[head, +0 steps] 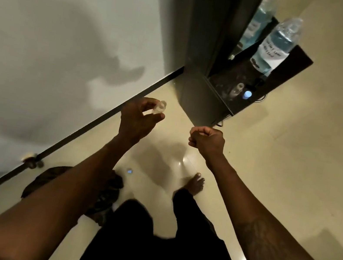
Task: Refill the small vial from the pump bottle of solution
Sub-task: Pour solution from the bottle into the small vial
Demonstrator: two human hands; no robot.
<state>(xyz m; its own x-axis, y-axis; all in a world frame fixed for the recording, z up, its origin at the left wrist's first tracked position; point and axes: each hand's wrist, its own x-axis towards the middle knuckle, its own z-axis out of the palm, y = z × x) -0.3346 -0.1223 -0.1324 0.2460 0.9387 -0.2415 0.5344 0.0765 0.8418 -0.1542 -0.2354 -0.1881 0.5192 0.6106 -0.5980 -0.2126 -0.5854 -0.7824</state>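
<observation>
— Where is the small vial found?
— It is pinched between the thumb and fingertips of the left hand, left of centre, held up over the pale floor.
— And the right hand?
— It is curled into a tight fist, apart from the vial. Nothing is seen inside it.
— The bottle of blue solution?
— It is stood far right on a dark shelf, well apart from both hands.

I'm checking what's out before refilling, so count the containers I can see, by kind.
Small clear vial, pinched in the left hand: 1
Large labelled bottle on the dark stand: 1
Small pale-capped bottle on the stand: 1
Total: 3, reflections excluded.
</observation>
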